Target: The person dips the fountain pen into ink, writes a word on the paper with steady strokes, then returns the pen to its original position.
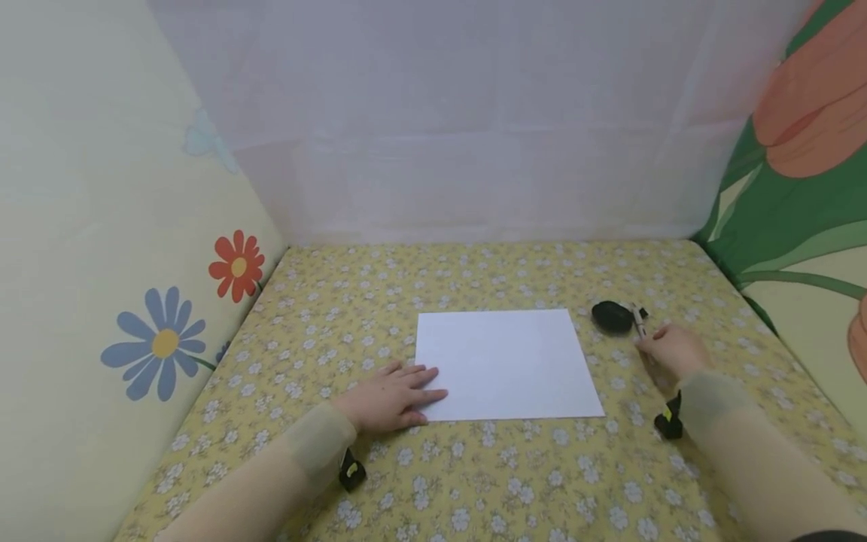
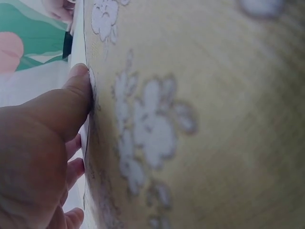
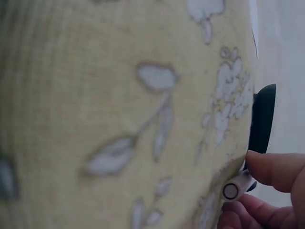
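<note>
A white sheet of paper (image 1: 508,365) lies flat on the flowered cloth. My left hand (image 1: 389,397) rests at its left edge, fingers spread and straight, the fingertips on the paper. Close up in the left wrist view, the thumb (image 2: 76,90) presses down at the sheet's edge. To the right of the paper, my right hand (image 1: 677,351) pinches a slim pale pen (image 1: 640,322) between thumb and fingers. The pen's round end (image 3: 230,191) faces the right wrist camera. Just left of the pen sits a smooth black oval object (image 1: 612,317), whose kind I cannot tell.
A yellow cloth (image 1: 352,301) with white flowers covers the table. A pale curtain (image 1: 474,135) hangs behind it. Panels with printed flowers stand at the left (image 1: 68,226) and right (image 1: 799,211). A small black wrist device (image 1: 352,472) hangs below the left sleeve, another (image 1: 669,424) beside the right.
</note>
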A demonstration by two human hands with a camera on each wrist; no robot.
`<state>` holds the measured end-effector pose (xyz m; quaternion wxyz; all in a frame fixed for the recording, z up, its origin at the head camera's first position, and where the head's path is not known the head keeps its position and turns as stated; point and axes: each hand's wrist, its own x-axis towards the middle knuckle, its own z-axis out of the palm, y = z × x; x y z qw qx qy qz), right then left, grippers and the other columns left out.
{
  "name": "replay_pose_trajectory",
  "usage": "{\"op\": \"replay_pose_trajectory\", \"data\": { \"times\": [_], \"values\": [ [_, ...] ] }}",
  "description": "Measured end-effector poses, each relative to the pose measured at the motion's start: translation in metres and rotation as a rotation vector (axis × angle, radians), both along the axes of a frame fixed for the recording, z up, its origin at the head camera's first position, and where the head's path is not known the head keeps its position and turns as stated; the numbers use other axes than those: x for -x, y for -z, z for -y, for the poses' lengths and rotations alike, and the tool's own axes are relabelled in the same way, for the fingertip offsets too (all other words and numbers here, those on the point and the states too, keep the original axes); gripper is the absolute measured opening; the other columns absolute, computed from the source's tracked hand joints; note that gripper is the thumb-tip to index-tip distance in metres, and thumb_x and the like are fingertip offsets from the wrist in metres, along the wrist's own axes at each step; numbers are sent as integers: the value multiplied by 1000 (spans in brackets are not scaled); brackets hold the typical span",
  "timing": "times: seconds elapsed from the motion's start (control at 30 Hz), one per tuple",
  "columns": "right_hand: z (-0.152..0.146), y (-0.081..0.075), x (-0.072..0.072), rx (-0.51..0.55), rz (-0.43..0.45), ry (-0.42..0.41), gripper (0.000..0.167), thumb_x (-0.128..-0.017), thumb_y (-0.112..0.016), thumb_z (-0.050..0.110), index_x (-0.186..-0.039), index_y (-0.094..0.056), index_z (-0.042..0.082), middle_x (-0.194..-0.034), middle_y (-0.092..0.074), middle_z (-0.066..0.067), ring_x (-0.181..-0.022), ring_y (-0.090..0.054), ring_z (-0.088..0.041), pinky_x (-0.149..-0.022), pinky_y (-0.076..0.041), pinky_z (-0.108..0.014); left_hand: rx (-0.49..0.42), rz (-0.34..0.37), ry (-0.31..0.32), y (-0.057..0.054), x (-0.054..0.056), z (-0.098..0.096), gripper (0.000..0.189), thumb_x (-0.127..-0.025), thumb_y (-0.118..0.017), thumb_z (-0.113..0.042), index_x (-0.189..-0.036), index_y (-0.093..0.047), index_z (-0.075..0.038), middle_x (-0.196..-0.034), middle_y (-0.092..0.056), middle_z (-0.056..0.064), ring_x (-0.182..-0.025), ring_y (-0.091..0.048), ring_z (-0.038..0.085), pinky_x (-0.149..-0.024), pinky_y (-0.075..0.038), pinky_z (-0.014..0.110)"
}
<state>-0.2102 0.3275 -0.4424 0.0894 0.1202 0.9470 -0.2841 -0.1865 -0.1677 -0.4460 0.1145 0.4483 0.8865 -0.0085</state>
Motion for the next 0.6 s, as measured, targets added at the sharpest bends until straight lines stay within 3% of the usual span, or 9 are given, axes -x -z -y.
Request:
{"op": "replay_pose_trajectory", "data": {
  "times": [0.17,0.3,0.43,0.6],
  "values": [
    [1,1,2,-9,-3,-9,37,-95,-55,28,-103,-60,-8,-93,-63,-23,-80,-60,-34,-60,-49,-40,-6,-2,-2,0,0,0,57,-99,-41,-51,-151,-30,-31,-160,-17,4,-145,-19,26,-116,-11,54],
    [2,0,2,15,5,36,39,-95,-52,23,-112,-57,-11,-100,-62,-28,-86,-60,-38,-62,-49,-42,-15,-10,-3,0,0,-1,58,-99,-41,-52,-152,-29,-31,-160,-14,3,-146,-15,26,-115,-10,56],
    [-1,0,-2,55,-10,70,44,-95,-48,25,-120,-55,-10,-110,-59,-31,-92,-59,-42,-64,-50,-44,-29,-14,-2,0,1,-2,58,-99,-41,-52,-152,-29,-30,-161,-12,4,-146,-13,27,-115,-10,58],
    [-6,-8,-7,45,-93,85,52,-99,-42,32,-126,-50,-11,-118,-54,-33,-96,-56,-43,-65,-49,-45,-16,-10,-7,-1,1,-2,57,-99,-41,-52,-151,-30,-31,-160,-14,3,-146,-14,26,-115,-7,57]
  ]
}}
